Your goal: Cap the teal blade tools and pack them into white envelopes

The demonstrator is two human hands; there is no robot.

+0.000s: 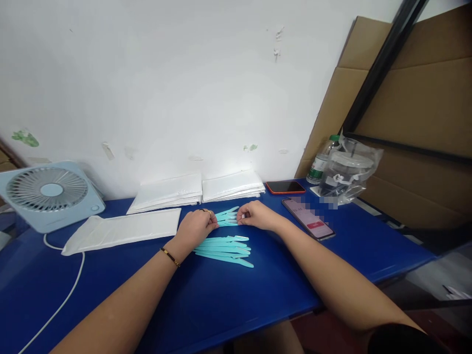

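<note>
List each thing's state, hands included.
Far turquoise sticks, loosely fanned
Left hand, fingers curled at their left end
Right hand, fingers curled at their right end
Near turquoise sticks, lying fanned out
Fan, standing; spin unclear
Dark phone, face up, screen dark
Lit phone, face up, screen on
Bottle, upright, capped
Cup, upright, bagged
White packets, piled in two stacks
Loose white packet, flat

White wall (165,88), blotched; blue table (221,300); brown cardboard (435,98) right.
</note>
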